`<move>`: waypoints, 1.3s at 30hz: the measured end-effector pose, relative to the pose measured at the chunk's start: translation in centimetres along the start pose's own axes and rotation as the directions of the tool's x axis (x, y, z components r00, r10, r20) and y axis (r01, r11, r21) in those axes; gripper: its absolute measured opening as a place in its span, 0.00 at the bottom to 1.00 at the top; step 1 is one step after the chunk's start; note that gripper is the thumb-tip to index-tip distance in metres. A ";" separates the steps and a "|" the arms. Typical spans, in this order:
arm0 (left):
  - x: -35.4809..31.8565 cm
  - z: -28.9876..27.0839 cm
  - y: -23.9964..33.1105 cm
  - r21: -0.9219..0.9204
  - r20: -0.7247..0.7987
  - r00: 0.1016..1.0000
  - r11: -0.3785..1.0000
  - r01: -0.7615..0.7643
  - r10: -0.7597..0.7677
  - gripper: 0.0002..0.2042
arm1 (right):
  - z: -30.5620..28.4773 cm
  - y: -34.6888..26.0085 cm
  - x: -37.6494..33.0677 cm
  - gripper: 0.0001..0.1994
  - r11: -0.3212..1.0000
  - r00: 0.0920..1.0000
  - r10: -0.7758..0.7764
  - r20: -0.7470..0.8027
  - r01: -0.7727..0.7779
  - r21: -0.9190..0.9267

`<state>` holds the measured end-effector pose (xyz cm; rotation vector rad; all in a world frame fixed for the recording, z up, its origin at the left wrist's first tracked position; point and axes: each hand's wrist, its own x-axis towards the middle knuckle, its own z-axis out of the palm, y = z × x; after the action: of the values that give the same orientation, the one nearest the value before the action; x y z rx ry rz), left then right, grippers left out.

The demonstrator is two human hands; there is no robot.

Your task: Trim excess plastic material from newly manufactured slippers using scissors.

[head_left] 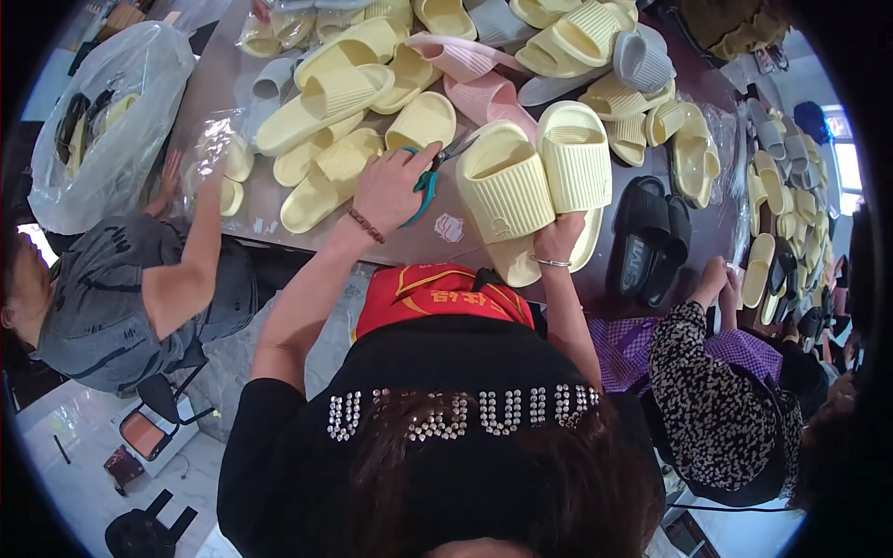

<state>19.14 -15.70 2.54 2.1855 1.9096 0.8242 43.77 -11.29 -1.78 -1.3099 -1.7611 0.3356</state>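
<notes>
My left hand (395, 186) grips a pair of teal-handled scissors (430, 179), its blades pointing toward a pair of pale yellow slide sandals (535, 177). My right hand (560, 232) holds that pair from below, soles together, toes up, over the near edge of the brown table (409, 244). A beaded bracelet circles my left wrist and a thin silver bangle my right.
Heaps of yellow, pink and grey slides (372, 74) cover the table. A black pair (646, 237) lies to the right. A person in grey (121, 288) at the left handles bagged slides; a person in a spotted sleeve (716, 372) works at the right. A full plastic bag (107, 121) stands far left.
</notes>
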 end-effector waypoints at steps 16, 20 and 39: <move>2.0 -1.6 0.6 0.054 0.066 0.997 0.998 0.039 -0.043 0.18 | -0.4 -1.6 1.1 0.19 0.999 0.998 0.002 0.060 -0.004 0.034; 1.7 -2.1 1.2 0.096 0.040 0.998 0.995 0.040 -0.044 0.18 | -0.4 -1.2 1.2 0.17 0.997 0.998 -0.057 0.001 0.057 -0.055; 3.0 -4.1 -0.4 -0.420 0.350 0.935 0.902 0.100 0.059 0.22 | -1.6 -0.7 2.3 0.18 0.958 0.939 -0.267 0.216 0.236 0.161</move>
<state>16.98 -13.81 6.81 1.8816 1.4127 0.7040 44.47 -10.02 0.77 -0.9656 -2.0430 0.4693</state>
